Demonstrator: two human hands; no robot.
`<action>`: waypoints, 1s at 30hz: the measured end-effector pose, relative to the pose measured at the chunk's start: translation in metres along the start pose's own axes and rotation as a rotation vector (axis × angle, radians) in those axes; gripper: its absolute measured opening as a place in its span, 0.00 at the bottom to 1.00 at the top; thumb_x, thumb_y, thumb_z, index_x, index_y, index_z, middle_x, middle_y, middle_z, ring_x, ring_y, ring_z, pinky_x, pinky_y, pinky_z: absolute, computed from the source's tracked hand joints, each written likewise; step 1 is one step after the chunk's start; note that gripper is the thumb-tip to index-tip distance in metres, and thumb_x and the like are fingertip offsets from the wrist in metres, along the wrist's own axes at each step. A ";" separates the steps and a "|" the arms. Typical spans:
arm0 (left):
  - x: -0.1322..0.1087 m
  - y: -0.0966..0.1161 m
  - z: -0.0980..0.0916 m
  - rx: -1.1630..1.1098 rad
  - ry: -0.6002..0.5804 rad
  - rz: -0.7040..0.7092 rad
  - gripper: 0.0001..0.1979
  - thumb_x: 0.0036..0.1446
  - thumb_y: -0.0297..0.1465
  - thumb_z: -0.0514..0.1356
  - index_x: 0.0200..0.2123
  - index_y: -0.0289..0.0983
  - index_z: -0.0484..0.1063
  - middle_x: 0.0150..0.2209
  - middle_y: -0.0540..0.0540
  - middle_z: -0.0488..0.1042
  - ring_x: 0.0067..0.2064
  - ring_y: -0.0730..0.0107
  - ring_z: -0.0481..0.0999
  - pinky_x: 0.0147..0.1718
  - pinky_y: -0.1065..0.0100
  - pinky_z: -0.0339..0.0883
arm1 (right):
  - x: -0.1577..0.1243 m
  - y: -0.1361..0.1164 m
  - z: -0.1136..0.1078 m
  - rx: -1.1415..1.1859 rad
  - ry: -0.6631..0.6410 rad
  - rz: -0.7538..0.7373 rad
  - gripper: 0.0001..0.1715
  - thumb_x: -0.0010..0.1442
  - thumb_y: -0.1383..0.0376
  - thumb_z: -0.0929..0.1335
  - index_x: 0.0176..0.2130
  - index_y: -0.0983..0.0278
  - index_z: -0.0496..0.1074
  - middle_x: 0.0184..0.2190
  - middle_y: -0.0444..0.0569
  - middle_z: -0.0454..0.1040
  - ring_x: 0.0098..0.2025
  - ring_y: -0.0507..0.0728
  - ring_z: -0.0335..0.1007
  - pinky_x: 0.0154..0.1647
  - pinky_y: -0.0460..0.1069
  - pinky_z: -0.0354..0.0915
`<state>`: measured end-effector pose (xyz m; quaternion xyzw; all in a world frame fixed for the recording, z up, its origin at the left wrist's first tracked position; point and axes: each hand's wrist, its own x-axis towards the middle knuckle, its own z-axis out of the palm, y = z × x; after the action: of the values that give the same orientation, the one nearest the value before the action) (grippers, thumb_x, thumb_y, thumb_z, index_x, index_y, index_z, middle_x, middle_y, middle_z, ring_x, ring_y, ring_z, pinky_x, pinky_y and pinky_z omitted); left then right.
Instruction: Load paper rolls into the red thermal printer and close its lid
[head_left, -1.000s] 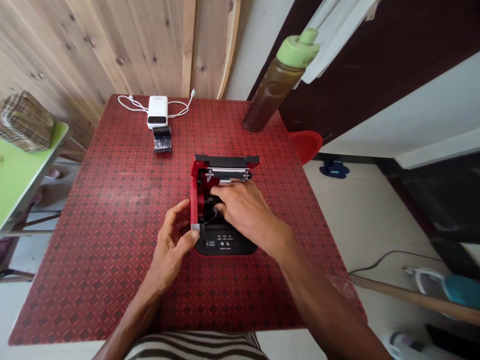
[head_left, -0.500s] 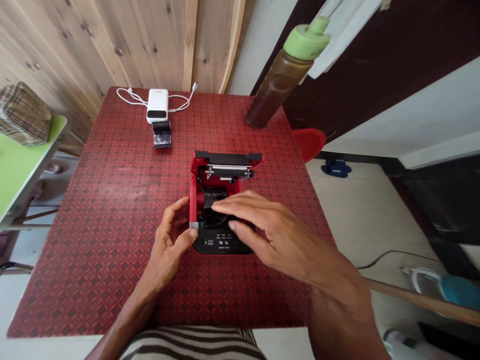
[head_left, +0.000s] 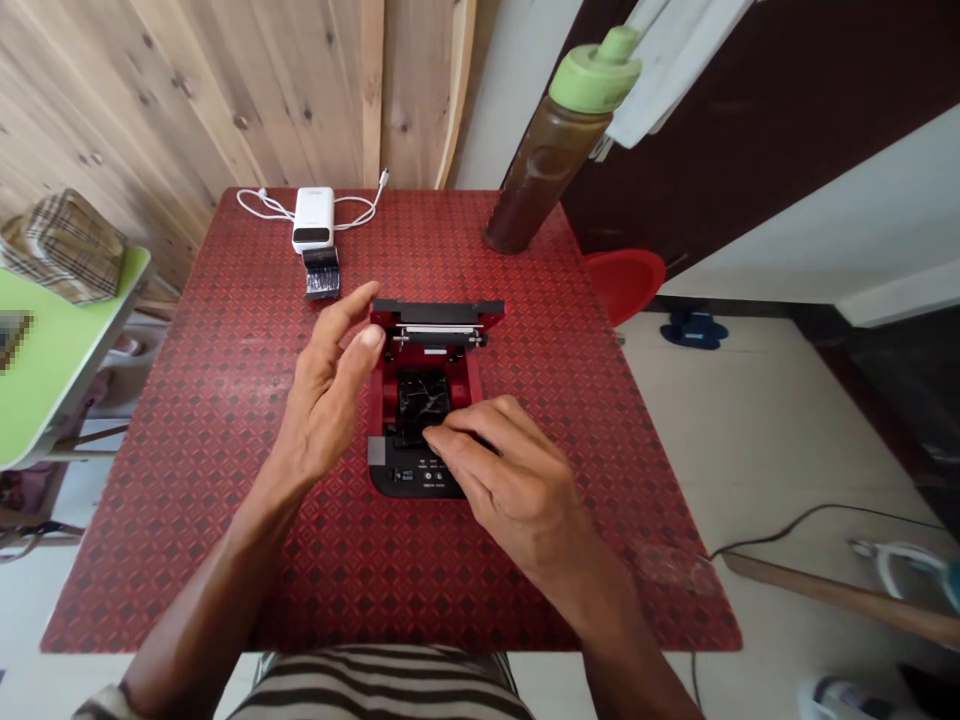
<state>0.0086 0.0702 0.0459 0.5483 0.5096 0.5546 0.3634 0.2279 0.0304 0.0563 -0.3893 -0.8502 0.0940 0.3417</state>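
Steadiness counts, I judge: my right hand [head_left: 510, 480], loosely curled and holding nothing, should pin the printer [head_left: 405, 478] at the middle of the table [head_left: 225, 400] while my left hand [head_left: 330, 400], spread wide and empty, meets the raised lid [head_left: 439, 308] squarely at its corner.

Red/blk printer [head_left: 420, 400]; red diamond-pattern tablecloth [head_left: 225, 420]; green-cap bottle [head_left: 555, 140].

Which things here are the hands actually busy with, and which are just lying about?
Busy with: red printer, lid open; black roll inside it; left hand beside the lid; right hand at the roll's front edge.
Lying about: white power bank with cable; small black piece; green-capped bottle; plaid bag.
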 end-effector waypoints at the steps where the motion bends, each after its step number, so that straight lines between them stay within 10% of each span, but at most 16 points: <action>1: 0.005 0.002 0.002 0.004 -0.026 0.007 0.22 0.77 0.47 0.63 0.65 0.44 0.81 0.67 0.42 0.80 0.71 0.46 0.75 0.71 0.47 0.68 | -0.001 -0.002 0.001 -0.020 0.027 -0.007 0.14 0.77 0.77 0.69 0.49 0.64 0.84 0.39 0.51 0.85 0.41 0.59 0.78 0.44 0.55 0.79; 9: -0.028 0.001 0.001 -0.012 0.011 -0.046 0.12 0.74 0.42 0.69 0.40 0.41 0.84 0.53 0.43 0.86 0.59 0.54 0.83 0.62 0.55 0.74 | -0.013 -0.012 0.016 -0.180 0.145 -0.084 0.12 0.77 0.77 0.70 0.50 0.66 0.83 0.41 0.53 0.88 0.42 0.59 0.81 0.45 0.55 0.80; 12: -0.043 -0.010 0.002 -0.027 0.056 -0.121 0.11 0.68 0.42 0.74 0.49 0.44 0.85 0.65 0.41 0.80 0.68 0.48 0.78 0.68 0.49 0.73 | -0.016 -0.015 0.020 -0.232 0.159 -0.093 0.10 0.76 0.77 0.71 0.50 0.69 0.83 0.43 0.55 0.89 0.45 0.61 0.83 0.49 0.55 0.80; 16: -0.055 -0.027 0.004 -0.183 0.062 -0.327 0.34 0.63 0.43 0.77 0.69 0.49 0.74 0.74 0.39 0.73 0.78 0.42 0.70 0.75 0.39 0.65 | -0.017 -0.017 0.020 -0.237 0.153 -0.007 0.12 0.76 0.73 0.73 0.57 0.65 0.81 0.55 0.57 0.89 0.58 0.65 0.84 0.59 0.59 0.77; 30: -0.059 -0.031 0.010 -0.335 -0.023 -0.454 0.32 0.66 0.43 0.73 0.71 0.45 0.75 0.74 0.40 0.76 0.75 0.42 0.75 0.74 0.41 0.69 | -0.028 -0.010 0.024 -0.189 0.104 0.159 0.22 0.82 0.62 0.69 0.70 0.67 0.71 0.58 0.59 0.89 0.63 0.65 0.85 0.64 0.60 0.75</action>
<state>0.0215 0.0220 0.0003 0.3584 0.5164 0.5295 0.5697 0.2187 0.0058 0.0287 -0.4900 -0.8029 0.0199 0.3388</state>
